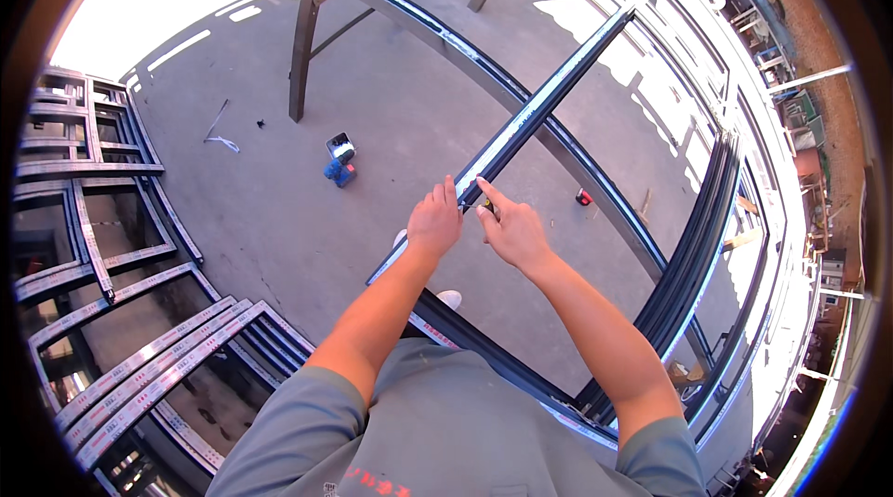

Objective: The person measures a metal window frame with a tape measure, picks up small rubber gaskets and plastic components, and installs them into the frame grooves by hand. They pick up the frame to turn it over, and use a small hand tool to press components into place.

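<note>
A long dark bar (549, 105) with a pale film strip along its top runs from in front of me toward the far right. It lies across a second dark rail (474, 53). My left hand (435, 220) is at the bar's near end, its fingers closed against the left edge. On the other side, my right hand (513, 232) curls round a small yellow-and-black hand tool (488, 206), mostly hidden by the fingers. That hand's index finger stretches to the film. A thin tip from the tool points toward my left hand.
Stacked dark frames (153, 362) fill the left side. A bundle of dark profiles (693, 251) stands at my right. On the concrete floor lie a blue-and-black power tool (341, 167) and a small red-and-black object (583, 197). A trestle leg (302, 55) supports the rail at far left.
</note>
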`<state>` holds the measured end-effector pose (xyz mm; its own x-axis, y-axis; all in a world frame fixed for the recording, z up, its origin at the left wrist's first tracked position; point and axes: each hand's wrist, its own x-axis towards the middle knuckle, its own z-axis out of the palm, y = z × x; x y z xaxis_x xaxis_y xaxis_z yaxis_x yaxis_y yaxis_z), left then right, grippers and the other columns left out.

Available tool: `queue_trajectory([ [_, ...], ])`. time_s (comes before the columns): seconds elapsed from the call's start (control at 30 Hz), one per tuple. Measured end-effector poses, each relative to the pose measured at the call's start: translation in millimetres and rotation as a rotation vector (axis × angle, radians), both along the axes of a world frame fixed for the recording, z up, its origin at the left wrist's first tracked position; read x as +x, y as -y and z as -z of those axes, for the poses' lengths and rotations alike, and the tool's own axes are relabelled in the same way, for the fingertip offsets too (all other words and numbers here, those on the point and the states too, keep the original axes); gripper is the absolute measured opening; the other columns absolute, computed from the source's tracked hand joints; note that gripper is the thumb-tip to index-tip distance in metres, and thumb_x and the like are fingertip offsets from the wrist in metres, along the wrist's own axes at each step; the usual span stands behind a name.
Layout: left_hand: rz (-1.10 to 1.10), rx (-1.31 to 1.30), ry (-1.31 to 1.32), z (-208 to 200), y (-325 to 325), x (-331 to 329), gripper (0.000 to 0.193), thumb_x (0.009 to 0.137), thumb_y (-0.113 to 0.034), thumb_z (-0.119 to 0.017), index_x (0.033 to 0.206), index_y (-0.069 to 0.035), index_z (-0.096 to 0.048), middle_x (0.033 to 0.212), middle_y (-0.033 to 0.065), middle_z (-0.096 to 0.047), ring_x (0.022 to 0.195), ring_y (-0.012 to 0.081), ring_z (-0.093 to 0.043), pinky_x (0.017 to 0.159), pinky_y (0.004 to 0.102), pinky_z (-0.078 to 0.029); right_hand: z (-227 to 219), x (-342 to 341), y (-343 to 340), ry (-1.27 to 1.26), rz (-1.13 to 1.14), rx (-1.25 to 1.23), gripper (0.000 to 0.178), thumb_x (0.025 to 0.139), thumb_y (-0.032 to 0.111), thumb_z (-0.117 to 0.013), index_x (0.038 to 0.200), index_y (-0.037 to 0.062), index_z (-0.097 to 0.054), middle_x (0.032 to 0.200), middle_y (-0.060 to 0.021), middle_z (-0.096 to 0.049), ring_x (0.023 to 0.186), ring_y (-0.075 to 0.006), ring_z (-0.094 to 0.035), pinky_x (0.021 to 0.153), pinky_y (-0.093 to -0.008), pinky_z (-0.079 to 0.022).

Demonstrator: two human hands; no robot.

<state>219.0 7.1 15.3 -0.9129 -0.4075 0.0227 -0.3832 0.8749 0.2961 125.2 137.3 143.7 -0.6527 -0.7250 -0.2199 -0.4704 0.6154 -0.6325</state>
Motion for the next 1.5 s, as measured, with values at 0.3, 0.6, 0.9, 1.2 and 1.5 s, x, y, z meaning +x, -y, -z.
queue_trajectory([
  [0.3,-0.013,0.027,0.009,7.9,2.3,7.6,0.078,0.089,-0.028,-0.071,0.151,0.008,-0.041,0.111,0.0140,-0.062,0.096,0.0275,-0.069,0.080,0.0385,-0.059,-53.1,-18.3,-4.9,-0.491,-0.605,-0.091,0.045,0.077,-0.002,-0.073,0.121,0.0061,-0.073,0.110,-0.0085,-0.068,0.107,-0.0310,-0.064,0.090,-0.0457,-0.053],
  [0.6,-0.014,0.055,0.006,4.5,6.8,5.9,0.080,0.089,-0.027,-0.072,0.152,0.008,-0.039,0.115,0.0150,-0.062,0.098,0.0287,-0.069,0.082,0.0401,-0.060,-20.9,8.2,24.6,-0.234,0.017,-0.052,0.053,0.092,0.019,-0.072,0.141,0.0019,-0.062,0.069,-0.0141,-0.068,0.061,-0.0329,-0.068,0.061,-0.0425,-0.055],
  [0.9,-0.020,-0.021,-0.032,1.8,0.3,3.1,0.075,0.088,-0.029,-0.073,0.148,0.006,-0.043,0.112,0.0130,-0.061,0.094,0.0257,-0.071,0.078,0.0360,-0.060,-39.1,-30.9,-8.0,-0.633,-0.501,-0.124,0.047,0.089,0.031,-0.078,0.130,0.0091,-0.068,0.127,-0.0134,-0.063,0.112,-0.0319,-0.064,0.088,-0.0400,-0.055],
  [1.2,0.012,-0.009,0.028,-4.0,-2.1,2.5,0.076,0.088,-0.028,-0.073,0.148,0.007,-0.043,0.111,0.0132,-0.061,0.096,0.0255,-0.071,0.077,0.0349,-0.061,-15.4,0.5,7.9,-0.157,-0.002,0.001,0.033,0.094,0.021,-0.071,0.123,0.0024,-0.073,0.074,-0.0113,-0.071,0.067,-0.0280,-0.068,0.069,-0.0420,-0.055],
  [1.5,-0.005,0.012,0.028,1.0,-0.8,1.9,0.077,0.088,-0.028,-0.073,0.150,0.006,-0.041,0.115,0.0143,-0.061,0.099,0.0274,-0.071,0.078,0.0366,-0.062,-37.3,-31.4,-13.4,-0.798,-0.787,-0.244,0.032,0.090,0.013,-0.074,0.121,0.0096,-0.073,0.101,-0.0041,-0.074,0.093,-0.0191,-0.068,0.080,-0.0361,-0.055],
])
